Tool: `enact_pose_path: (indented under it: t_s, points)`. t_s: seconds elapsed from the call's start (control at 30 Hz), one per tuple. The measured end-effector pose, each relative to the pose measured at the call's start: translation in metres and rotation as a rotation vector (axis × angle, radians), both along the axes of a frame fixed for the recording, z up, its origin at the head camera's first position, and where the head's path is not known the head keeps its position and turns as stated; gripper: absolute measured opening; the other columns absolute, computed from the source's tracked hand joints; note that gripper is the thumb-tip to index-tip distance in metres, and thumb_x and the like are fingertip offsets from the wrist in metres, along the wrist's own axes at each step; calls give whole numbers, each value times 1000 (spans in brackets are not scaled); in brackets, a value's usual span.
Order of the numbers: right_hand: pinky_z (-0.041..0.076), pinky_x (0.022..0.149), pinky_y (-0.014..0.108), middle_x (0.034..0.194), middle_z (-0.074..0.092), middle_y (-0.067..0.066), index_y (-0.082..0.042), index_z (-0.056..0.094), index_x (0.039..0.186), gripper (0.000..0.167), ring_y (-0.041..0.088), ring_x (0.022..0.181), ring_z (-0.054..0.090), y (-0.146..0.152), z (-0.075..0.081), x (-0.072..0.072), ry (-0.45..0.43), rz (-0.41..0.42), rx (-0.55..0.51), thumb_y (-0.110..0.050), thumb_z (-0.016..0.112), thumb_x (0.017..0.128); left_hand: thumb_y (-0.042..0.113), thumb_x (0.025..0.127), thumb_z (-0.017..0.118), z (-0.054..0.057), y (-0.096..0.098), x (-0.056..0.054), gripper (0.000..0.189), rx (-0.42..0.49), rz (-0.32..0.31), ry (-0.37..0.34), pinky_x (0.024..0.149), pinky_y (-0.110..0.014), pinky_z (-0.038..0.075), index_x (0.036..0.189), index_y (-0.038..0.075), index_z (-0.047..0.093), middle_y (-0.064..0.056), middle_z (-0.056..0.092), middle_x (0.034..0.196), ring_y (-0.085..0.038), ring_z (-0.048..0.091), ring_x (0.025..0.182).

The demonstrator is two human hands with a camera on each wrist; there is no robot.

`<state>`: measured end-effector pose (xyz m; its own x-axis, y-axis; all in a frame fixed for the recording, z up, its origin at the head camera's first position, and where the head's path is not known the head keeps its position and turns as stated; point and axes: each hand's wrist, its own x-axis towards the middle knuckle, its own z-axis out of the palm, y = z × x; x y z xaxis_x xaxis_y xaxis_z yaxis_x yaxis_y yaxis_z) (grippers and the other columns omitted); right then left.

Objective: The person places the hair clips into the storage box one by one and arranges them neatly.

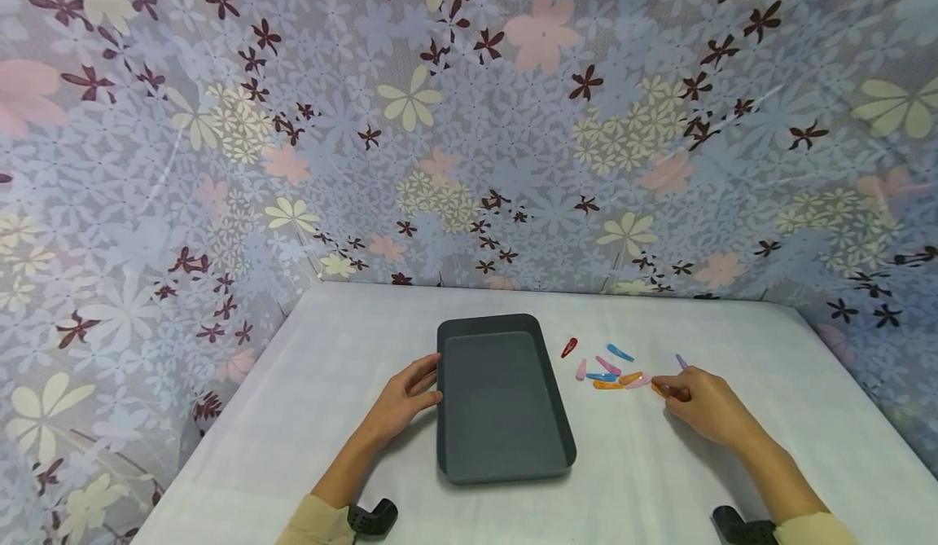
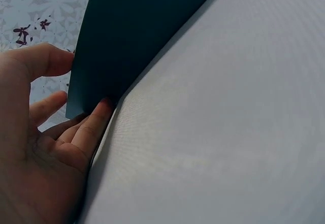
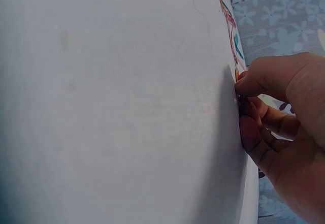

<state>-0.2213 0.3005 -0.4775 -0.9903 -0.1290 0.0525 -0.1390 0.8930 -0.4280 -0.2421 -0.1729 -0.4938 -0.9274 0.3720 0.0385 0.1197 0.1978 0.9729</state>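
Note:
A dark grey rectangular tray [image 1: 506,406] lies on the white-covered table. My left hand [image 1: 405,398] rests against its left side, with thumb and fingertips touching the outer wall and rim; in the left wrist view the fingers [image 2: 90,132] are loosely extended along that wall. To the right of the tray, my right hand [image 1: 705,405] pinches an orange hair clip [image 1: 659,391] at table level, partly hidden by the fingertips. Close by lie other snap hair clips: red [image 1: 569,348], blue [image 1: 620,353], pink [image 1: 608,366] and orange [image 1: 608,385]. A purple clip [image 1: 681,361] shows just behind the right hand.
The white table [image 1: 352,325] runs back to a flowered cloth [image 1: 469,162] that hangs behind and at the sides. Black wrist devices sit on the left wrist [image 1: 374,519] and right wrist [image 1: 740,525].

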Motion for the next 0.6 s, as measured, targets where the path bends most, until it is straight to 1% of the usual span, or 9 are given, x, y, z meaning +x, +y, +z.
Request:
enact_pose_path:
  t_s: [0.17,0.23,0.37,0.47,0.6]
  points:
    - [31,54,23,76,51,2,-3,68,115,34,15,68,41,0,0,0,-6,-9,6,-7,62,81,5,91,59,11,1,4,65,20,-23,-20,101,-35,46,148,5,28,-19,31,152,-33,34,140]
    - [31,55,23,77,52,1,-4,69,114,33,15,69,42,0,-1,0,-3,-11,9,-8,62,81,5,91,59,12,1,5,65,23,-25,-27,102,-36,46,148,5,28,-19,30,153,-33,33,140]
    - [32,55,23,77,53,1,-4,69,113,33,14,68,42,1,-1,-1,-1,-9,8,-8,62,81,6,91,59,6,1,3,64,1,-1,-12,102,-35,46,147,7,30,-16,33,152,-31,36,139]
    - [32,55,23,77,54,1,-4,68,114,34,14,68,43,1,-1,-1,0,-10,5,-9,62,81,9,90,61,0,1,1,63,-24,19,18,102,-36,46,147,9,32,-14,36,151,-30,39,138]
    - [32,54,23,77,54,1,-5,68,115,35,14,67,43,2,1,0,16,-7,-6,-9,63,80,11,90,61,-1,2,1,62,-45,35,45,103,-37,44,146,11,34,-11,37,151,-29,40,137]
